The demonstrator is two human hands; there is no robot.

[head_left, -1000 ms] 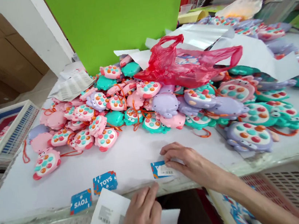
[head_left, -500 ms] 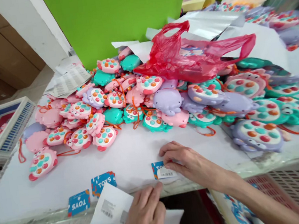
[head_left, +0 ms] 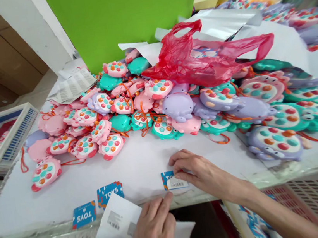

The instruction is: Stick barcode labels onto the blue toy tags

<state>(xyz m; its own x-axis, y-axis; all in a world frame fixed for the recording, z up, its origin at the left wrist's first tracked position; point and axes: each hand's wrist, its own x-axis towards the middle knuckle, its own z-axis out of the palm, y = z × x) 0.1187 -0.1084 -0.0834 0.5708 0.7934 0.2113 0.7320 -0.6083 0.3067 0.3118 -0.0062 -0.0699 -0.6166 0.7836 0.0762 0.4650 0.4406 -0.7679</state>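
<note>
My right hand [head_left: 197,172] has its fingertips closed at a white barcode sticker [head_left: 176,182], which lies over a blue TOYS card [head_left: 166,176] near the table's front edge. My left hand [head_left: 154,227] rests on a white sheet of barcode labels [head_left: 117,214] and holds it at the table edge; its thumb side is partly hidden. The left index fingertip reaches close to the card's lower edge. To the left, more blue TOYS cards [head_left: 109,193] lie partly under the sheet, and a single TOYS card [head_left: 84,214] lies beside them.
A long heap of pink, purple and green animal-shaped popper toys [head_left: 177,106] with orange cords covers the table's middle. On it sits a red plastic bag [head_left: 186,60]. A green panel [head_left: 125,18] stands behind. White baskets [head_left: 17,131] flank the table at left and below right.
Both hands, the sticker and the card stay almost exactly where they were. Only a slight shift of the camera view shows.
</note>
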